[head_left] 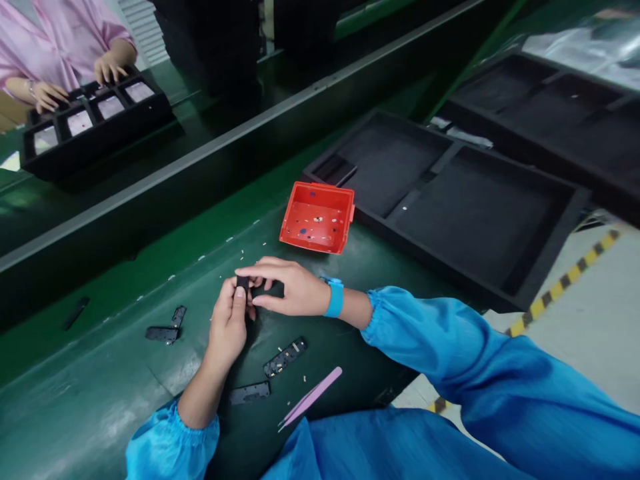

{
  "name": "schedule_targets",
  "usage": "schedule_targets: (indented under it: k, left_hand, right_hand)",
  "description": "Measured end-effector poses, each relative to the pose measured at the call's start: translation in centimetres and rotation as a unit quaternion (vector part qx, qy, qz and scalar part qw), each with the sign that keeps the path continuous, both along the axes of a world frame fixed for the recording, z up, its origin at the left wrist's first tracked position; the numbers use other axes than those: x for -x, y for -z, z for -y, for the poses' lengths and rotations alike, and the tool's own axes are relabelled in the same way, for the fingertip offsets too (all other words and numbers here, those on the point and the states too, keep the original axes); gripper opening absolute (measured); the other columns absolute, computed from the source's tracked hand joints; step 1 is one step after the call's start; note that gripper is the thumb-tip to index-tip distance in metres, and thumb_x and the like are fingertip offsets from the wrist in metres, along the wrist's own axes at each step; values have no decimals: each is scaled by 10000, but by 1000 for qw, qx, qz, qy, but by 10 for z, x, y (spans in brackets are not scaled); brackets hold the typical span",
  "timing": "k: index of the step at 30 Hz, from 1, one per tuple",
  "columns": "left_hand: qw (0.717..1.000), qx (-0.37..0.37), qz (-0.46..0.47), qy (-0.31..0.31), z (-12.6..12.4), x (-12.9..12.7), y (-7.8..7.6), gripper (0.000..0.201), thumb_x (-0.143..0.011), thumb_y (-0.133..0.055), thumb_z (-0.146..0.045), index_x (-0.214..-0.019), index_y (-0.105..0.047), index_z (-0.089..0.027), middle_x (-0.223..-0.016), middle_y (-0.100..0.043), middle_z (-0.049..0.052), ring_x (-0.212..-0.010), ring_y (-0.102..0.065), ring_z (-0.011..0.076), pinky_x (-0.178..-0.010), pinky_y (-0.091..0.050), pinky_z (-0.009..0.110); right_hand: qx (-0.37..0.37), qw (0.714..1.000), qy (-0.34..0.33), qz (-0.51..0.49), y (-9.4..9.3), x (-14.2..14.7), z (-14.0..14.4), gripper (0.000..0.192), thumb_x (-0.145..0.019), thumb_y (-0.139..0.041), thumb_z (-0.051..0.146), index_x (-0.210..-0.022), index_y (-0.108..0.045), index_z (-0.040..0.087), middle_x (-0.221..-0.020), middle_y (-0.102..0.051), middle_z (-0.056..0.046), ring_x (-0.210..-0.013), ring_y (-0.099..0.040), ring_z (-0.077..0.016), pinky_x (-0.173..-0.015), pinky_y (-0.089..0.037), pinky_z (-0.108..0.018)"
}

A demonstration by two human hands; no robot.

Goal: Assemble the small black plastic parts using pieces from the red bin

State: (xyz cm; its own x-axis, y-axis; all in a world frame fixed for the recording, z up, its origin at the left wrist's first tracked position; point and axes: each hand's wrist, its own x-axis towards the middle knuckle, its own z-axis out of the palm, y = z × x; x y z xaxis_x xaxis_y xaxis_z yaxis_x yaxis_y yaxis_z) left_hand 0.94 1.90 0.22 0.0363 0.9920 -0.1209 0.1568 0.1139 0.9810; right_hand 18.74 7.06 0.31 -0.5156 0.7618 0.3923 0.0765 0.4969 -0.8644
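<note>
Small black part, apparently pinched between both hands' fingertips

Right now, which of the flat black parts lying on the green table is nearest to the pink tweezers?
The black part lying just left of the pink tweezers, by the left forearm. Another part lies a little further up; the pair at the far left is much further away.

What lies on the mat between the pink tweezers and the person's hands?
In the head view, one black elongated part lies between the pink tweezers and the hands; the rest is bare green mat.
</note>
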Motion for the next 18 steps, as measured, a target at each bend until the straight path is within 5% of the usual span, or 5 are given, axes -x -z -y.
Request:
schedule_targets:
  k: [5,11,16,18]
  left_hand:
    - [997,23,77,-6,1,-3,1,289,-970,-545,-502,-976,-564,-214,-726,-529,-26,-605,-495,113,-595,-450,222]
    - [978,85,189,-12,3,-10,-9,257,-925,-637,-442,-972,-587,-195,-720,-497,-22,-605,-464,113,-548,-440,214]
    - [918,209,333,48,2,-13,-25,257,-870,-658,-417,-864,-587,-170,-623,-392,-46,-528,-364,102,-454,-385,204]
    - [927,204,306,67,2,-10,-27,318,-879,-609,-492,-873,-607,-174,-639,-450,-27,-550,-430,119,-512,-460,245]
  right_hand:
    - [115,992,-17,-47,4,4,1,592,-821,-632,121,-1401,-525,178,-1050,-661,-53,-826,-649,-120,-717,-587,-264]
    - [179,981,-34,-72,6,3,-4,352,-905,-570,160,-1250,-639,171,-982,-625,-38,-771,-600,-104,-698,-540,-256]
    - [238,962,-67,-117,4,3,-7,169,-933,-601,261,-991,-688,128,-908,-580,-21,-760,-606,-100,-714,-519,-257]
    - [268,954,-69,-113,3,3,-7,159,-943,-585,267,-947,-656,124,-833,-585,-7,-690,-587,-93,-656,-501,-245]
